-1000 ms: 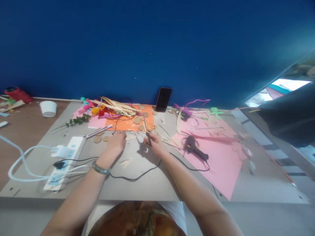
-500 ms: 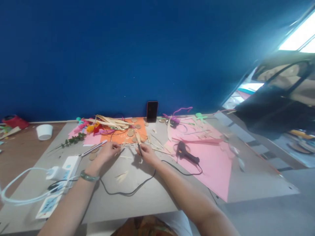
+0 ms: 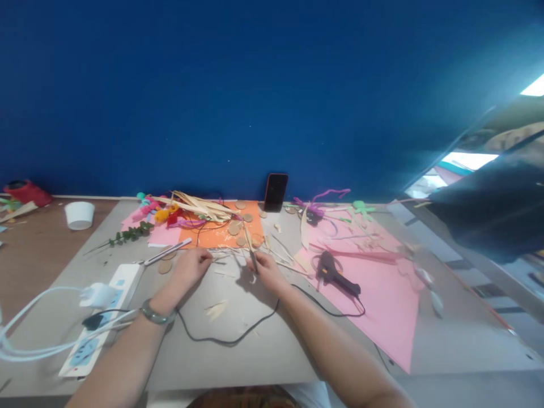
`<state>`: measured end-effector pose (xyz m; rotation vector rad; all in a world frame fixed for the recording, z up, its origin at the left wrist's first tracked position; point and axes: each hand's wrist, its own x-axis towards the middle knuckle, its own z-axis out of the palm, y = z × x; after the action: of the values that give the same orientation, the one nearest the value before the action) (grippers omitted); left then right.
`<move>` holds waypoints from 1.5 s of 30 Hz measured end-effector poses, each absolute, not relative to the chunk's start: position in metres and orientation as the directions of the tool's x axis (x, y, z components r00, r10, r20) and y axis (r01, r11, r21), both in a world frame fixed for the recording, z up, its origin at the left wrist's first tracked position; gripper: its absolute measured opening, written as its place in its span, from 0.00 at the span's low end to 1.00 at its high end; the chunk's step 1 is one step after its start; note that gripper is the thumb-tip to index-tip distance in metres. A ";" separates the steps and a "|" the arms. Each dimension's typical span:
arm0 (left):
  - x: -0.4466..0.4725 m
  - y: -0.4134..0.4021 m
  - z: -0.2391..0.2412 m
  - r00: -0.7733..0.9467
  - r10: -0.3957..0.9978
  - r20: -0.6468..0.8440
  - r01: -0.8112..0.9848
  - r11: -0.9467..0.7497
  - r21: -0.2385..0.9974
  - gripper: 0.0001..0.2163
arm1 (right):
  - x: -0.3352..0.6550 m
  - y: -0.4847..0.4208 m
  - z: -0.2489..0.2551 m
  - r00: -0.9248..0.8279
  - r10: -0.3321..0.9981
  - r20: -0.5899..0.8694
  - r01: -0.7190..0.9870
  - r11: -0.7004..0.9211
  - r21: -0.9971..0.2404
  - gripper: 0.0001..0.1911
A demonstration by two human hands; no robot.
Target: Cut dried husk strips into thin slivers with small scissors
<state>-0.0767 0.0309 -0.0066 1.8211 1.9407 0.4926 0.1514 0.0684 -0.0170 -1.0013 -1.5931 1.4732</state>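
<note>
My left hand (image 3: 196, 266), with a green bangle (image 3: 157, 313) at the wrist, is closed in a pinch. Thin pale strips (image 3: 229, 251) lie right by its fingertips; whether they are held I cannot make out. My right hand (image 3: 268, 272) is wrapped round a slim dark tool (image 3: 254, 260), which points up and away. A pale dry strip (image 3: 247, 235) stands just beyond the tool's tip, perhaps part of it. Between and behind the hands are wooden discs (image 3: 234, 228) on an orange sheet (image 3: 199, 237). Pale scraps (image 3: 216, 310) lie nearer me.
A black glue gun (image 3: 338, 275) rests on pink paper (image 3: 382, 306), its cord crossing the table below my hands. Left are a power strip (image 3: 127, 277), a white pen-like tool (image 3: 168, 251), a green sprig (image 3: 131, 233) and a white cup (image 3: 80, 215). A phone (image 3: 276, 191) leans against the blue wall.
The whole view has shifted, so the table's things sit further right in the picture. Both hands keep nearly the same pose, the right still holding the dark tool.
</note>
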 end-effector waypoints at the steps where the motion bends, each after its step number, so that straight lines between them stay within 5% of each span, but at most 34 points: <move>1: -0.078 0.031 -0.008 -0.046 0.997 -0.070 0.842 0.076 0.535 0.10 | 0.152 0.069 -0.018 -0.422 0.906 0.004 0.061 0.033 -0.998 0.23; 7: -0.078 0.031 -0.007 -0.057 0.998 0.000 0.886 0.050 0.461 0.15 | 0.153 0.070 -0.019 -0.407 0.913 -0.023 0.076 0.008 -0.997 0.20; 14: -0.063 0.024 -0.003 0.297 0.955 -0.013 0.851 -0.258 0.457 0.09 | 0.152 0.069 -0.017 -0.406 0.914 -0.021 0.065 0.006 -0.998 0.20; 19: -0.059 0.024 -0.008 0.321 0.947 0.011 0.847 -0.292 0.444 0.08 | 0.152 0.070 -0.021 -0.417 0.909 -0.011 0.076 0.022 -0.997 0.19; 28: -0.060 0.025 -0.005 0.140 0.990 0.011 0.777 -0.117 0.619 0.06 | 0.151 0.068 -0.023 -0.410 0.912 -0.021 0.071 0.009 -0.997 0.19; 34: -0.050 0.024 -0.005 0.096 0.978 -0.184 0.363 0.138 0.921 0.09 | 0.150 0.065 -0.024 -0.428 0.904 0.001 0.013 0.008 -1.000 0.15; 45: -0.028 0.013 -0.005 0.235 0.910 -0.342 0.032 0.344 0.938 0.08 | 0.150 0.060 -0.019 -0.375 0.926 0.055 -0.138 0.003 -0.990 0.14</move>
<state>-0.0284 0.0131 -0.0055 1.0454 1.1734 0.7840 0.1495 0.0599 -0.0189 -0.8768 -1.3926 1.5238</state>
